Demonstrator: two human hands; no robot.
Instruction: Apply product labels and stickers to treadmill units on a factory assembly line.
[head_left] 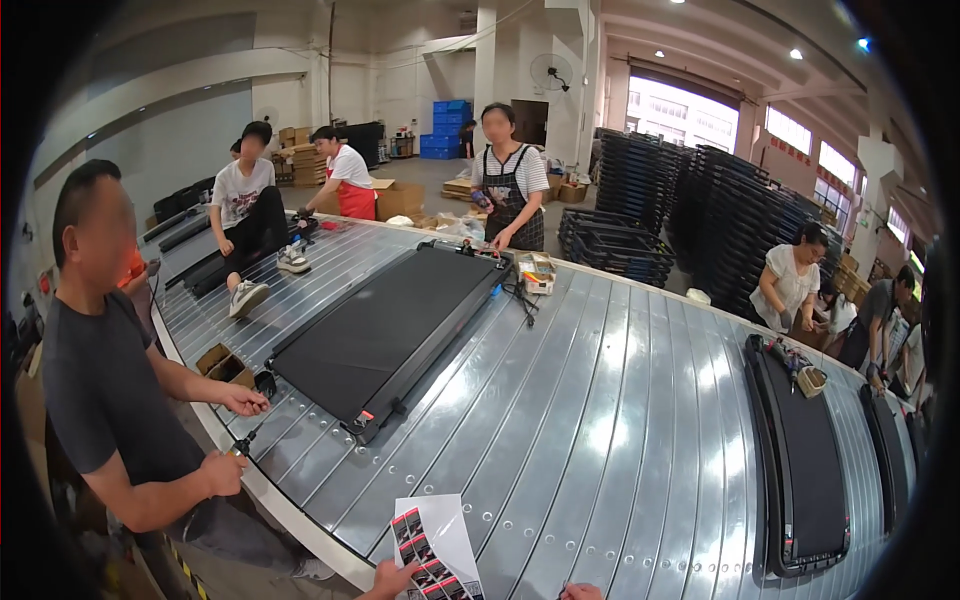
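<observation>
At the lower edge, my left hand [392,578] is closed on a sheet of stickers [455,520]. The sheet is white, with rows of black-and-red labels on its left part, and lies over the metal tabletop. To the right, only the fingertips of my right hand [582,592] come into view. They are pressed together, and whatever they pinch is too small to make out. Farther off on the table lies a long black framed panel [385,320] with a small red-and-black label [365,418] at its near corner.
The ribbed metal table [560,430] carries more black framed panels [805,460] at right. A person [120,350] at left handles a driver tool [243,442]. Another stands behind the panel beside a small box [537,275]; someone sits on the table. Black frames [640,180] stand stacked behind.
</observation>
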